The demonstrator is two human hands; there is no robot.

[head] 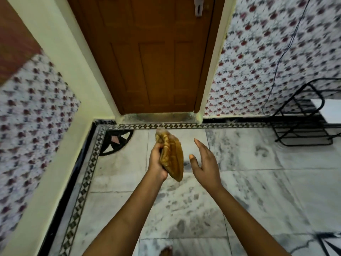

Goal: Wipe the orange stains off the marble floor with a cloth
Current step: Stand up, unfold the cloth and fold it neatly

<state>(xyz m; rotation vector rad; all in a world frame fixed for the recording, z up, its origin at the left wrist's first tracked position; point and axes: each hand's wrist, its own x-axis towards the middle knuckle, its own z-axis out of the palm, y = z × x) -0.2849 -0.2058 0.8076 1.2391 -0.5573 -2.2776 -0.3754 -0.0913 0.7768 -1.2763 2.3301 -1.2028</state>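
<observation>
My left hand (pixel 156 160) grips a bunched mustard-yellow cloth (pixel 172 156), held up in the air above the white, grey-veined marble floor (pixel 249 182). My right hand (pixel 204 159) hovers just right of the cloth, fingers straight and spread, thumb tip orange-tinted, not touching the cloth. No clear orange stain shows on the floor in this blurred view.
A brown wooden door (pixel 151 56) stands shut straight ahead behind a dark threshold (pixel 158 117). Patterned tiled walls flank it. A black wire rack (pixel 304 115) stands at the right wall. A black-and-white mosaic border (pixel 86 174) runs along the floor's edge. My toes (pixel 167 251) show at the bottom.
</observation>
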